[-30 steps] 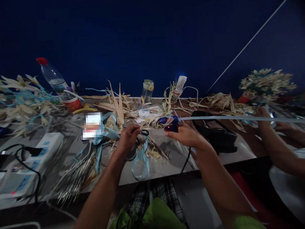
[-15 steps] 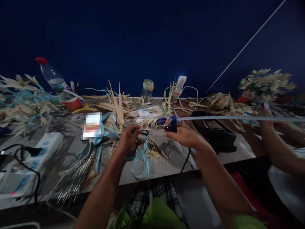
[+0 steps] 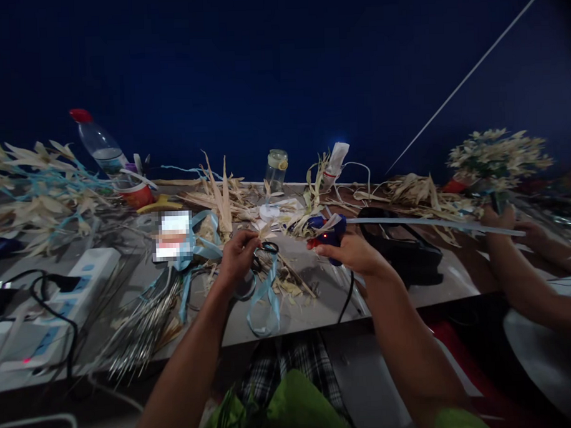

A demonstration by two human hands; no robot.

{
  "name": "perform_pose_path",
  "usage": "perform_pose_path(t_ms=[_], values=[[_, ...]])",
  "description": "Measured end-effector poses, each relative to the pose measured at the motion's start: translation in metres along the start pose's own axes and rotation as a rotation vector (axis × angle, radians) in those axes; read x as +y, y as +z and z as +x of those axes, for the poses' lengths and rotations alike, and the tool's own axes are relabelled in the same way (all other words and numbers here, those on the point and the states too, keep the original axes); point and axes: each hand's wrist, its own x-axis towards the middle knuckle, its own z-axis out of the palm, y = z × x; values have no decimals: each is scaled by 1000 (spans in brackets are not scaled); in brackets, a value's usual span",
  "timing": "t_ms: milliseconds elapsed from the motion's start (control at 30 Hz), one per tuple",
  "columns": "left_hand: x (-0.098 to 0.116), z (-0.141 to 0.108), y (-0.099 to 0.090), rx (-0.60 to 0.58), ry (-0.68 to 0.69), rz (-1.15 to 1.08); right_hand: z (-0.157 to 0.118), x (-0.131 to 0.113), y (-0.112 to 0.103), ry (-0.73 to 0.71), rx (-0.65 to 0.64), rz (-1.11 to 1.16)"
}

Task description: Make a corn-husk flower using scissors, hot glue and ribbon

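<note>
My right hand (image 3: 350, 250) is wrapped round a blue glue gun (image 3: 330, 237) with a small red light; a long translucent glue stick (image 3: 426, 221) runs out of its back to the right. Closed in a pinch, my left hand (image 3: 240, 256) holds a small pale piece of dried husk (image 3: 265, 233) at its fingertips, left of the gun's nozzle end. Black-handled scissors (image 3: 270, 247) lie just beside the left fingers. Light blue ribbon (image 3: 268, 302) hangs in loops below them on the table.
Wire stems (image 3: 142, 331), a power strip (image 3: 75, 302) and a blurred-out screen fill the left. Dried husks (image 3: 224, 207), a clear jar (image 3: 277, 169) and a tilted bottle (image 3: 100, 142) stand behind. A black bag (image 3: 403, 247) and another person's hands (image 3: 499, 222) are at the right.
My right hand and the glue gun have shifted slightly right, with the gun turned a little. My left hand has moved slightly left. The other person's hands have moved and the glue stick's far end now shows.
</note>
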Motion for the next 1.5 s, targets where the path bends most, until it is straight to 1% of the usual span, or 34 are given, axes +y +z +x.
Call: perform_pose_path(t_ms=[67,267,333,400,467,600,700,767,867,933,1100,1267,1433,1500], values=[[1,0,0,6,-15,-21,2,7,6,17,3,156],[7,2,-1,66,-32,-44,12,27,30,36,-14,753],[10,2,-1,78,-45,-49,16,32,36,53,-48,900],[13,2,-1,78,-38,-26,18,35,40,90,-70,984],[14,2,-1,82,-28,1,21,37,43,155,-79,1011],[12,2,-1,95,-38,-11,28,39,52,303,-34,968],[6,2,0,83,-51,-35,36,42,61,341,0,921],[2,2,0,74,-68,-53,40,44,66,351,1,907],[-2,3,1,92,-72,-73,45,48,70,364,-8,900],[-3,3,2,98,-68,-81,45,50,71,383,-18,884],[-3,4,2,109,-68,-71,44,56,70,402,-92,820],[1,3,2,100,-72,-94,44,56,68,417,-78,891],[4,3,2,111,-72,-95,45,55,65,538,-56,918],[5,3,2,117,-76,-102,45,57,64,571,-65,962]])
